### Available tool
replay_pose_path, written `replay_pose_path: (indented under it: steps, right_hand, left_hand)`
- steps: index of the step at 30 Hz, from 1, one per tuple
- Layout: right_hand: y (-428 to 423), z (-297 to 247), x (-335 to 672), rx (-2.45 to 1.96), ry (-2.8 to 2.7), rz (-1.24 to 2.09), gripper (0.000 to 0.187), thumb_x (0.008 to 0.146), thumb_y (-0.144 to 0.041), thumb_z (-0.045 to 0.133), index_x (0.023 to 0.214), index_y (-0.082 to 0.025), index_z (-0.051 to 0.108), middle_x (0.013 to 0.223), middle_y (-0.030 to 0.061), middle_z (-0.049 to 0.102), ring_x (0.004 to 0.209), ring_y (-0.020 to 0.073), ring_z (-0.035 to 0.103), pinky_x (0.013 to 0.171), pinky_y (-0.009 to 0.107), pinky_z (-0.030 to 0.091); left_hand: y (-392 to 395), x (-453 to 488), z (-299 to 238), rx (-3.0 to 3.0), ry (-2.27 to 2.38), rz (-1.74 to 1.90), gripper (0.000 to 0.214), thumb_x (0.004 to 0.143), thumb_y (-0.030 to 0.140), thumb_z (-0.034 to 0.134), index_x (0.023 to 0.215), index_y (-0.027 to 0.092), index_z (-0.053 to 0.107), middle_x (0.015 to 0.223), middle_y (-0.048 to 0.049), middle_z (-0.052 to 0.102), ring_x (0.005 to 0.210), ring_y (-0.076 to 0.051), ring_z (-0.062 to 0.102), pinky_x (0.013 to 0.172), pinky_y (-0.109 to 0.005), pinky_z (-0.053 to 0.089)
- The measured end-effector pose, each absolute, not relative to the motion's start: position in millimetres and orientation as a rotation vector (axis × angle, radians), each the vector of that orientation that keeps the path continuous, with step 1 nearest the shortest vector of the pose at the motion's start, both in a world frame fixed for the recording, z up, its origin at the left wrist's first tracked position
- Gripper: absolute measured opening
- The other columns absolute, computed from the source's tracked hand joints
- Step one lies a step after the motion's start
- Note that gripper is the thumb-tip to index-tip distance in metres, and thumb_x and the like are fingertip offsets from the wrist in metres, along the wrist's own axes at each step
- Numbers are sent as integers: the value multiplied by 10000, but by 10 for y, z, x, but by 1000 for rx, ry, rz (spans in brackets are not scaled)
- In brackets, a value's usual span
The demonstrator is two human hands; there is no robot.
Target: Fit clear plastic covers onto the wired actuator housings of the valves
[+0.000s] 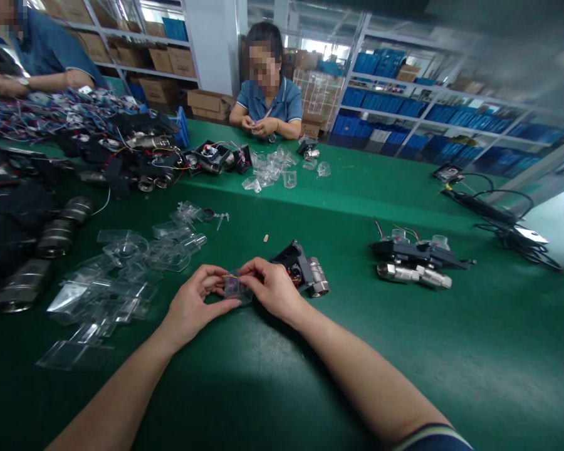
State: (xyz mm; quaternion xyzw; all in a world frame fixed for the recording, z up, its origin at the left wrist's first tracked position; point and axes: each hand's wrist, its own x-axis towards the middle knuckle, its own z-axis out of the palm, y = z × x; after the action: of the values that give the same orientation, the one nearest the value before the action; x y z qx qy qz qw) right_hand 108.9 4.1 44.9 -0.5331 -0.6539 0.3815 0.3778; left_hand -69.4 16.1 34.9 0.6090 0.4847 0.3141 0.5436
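Note:
Between both hands is a small clear plastic cover (233, 289), with a thin yellowish wire along its top edge. My left hand (198, 300) pinches its left side, thumb below and fingers above. My right hand (273, 289) is closed at its right side, the fingertips on the cover and wire. Just behind the right hand lies a black housing (295, 260) with a metal threaded fitting (318, 276) on its right; the hand hides part of it. A tiny tan piece (266, 238) rests on the green table (272, 382) beyond the hands.
Clear plastic parts (117, 282) are heaped at left, beside metal fittings (51, 235) and black housings. Another black assembly with metal fittings (416, 257) lies at right, near black cables (502, 219). Across the table a person (267, 94) handles small parts; another person's arm (51, 78) shows at far left.

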Motion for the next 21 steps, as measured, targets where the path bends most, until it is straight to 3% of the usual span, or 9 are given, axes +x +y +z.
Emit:
replay_pose_path:
  steps: [7,21]
  right_hand:
    - [65,433,1115,-1221,-1772,846,140,813,-89,582,823,-179,689,772,3,620,782,117,591,747,229,446]
    - [9,362,1044,-1256,-1699,789,145,835,-126,558,847,-192,687,795,9,637,777,121,597,740,240,458]
  left_hand:
    - [161,-711,342,1452,1142,725,563,563,366,797,974,201,448,889,-36,697,837,-216,649,813,-377,496]
    - [136,-603,341,1392,1109,827,501,532,274,802,914,186,490,831,-17,681,772,-184,639,750,-344,509]
